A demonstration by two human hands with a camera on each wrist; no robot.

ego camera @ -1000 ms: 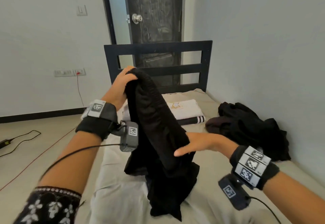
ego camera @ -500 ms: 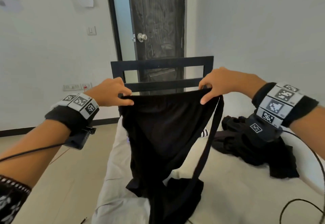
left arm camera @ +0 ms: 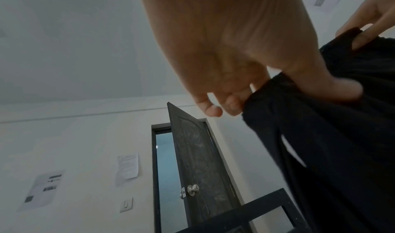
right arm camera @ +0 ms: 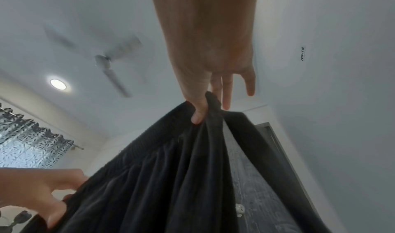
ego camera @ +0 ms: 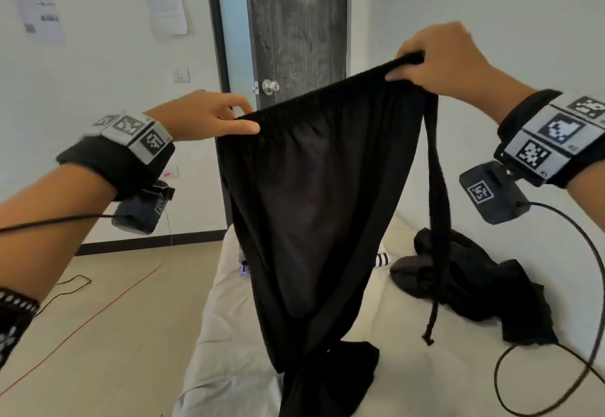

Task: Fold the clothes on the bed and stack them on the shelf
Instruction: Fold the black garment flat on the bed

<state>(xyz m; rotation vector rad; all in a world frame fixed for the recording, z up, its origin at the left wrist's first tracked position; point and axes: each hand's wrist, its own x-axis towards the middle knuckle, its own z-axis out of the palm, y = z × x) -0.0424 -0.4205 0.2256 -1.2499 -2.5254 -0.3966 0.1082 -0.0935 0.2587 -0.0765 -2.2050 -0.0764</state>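
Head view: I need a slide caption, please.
Both hands, left and right, hold black pants up by the waistband above the bed.

Trousers (ego camera: 320,207) held up between left hand (ego camera: 203,115) and right hand (ego camera: 438,56), over the bed (ego camera: 229,335) | lower end on the bed | cord (ego camera: 437,220) hangs at their right | clothes pile (ego camera: 474,282) on the bed, right, near wall | door (ego camera: 294,24) behind | papers (ego camera: 167,7) on wall, left of door | cable (ego camera: 108,305) on floor, left of bed
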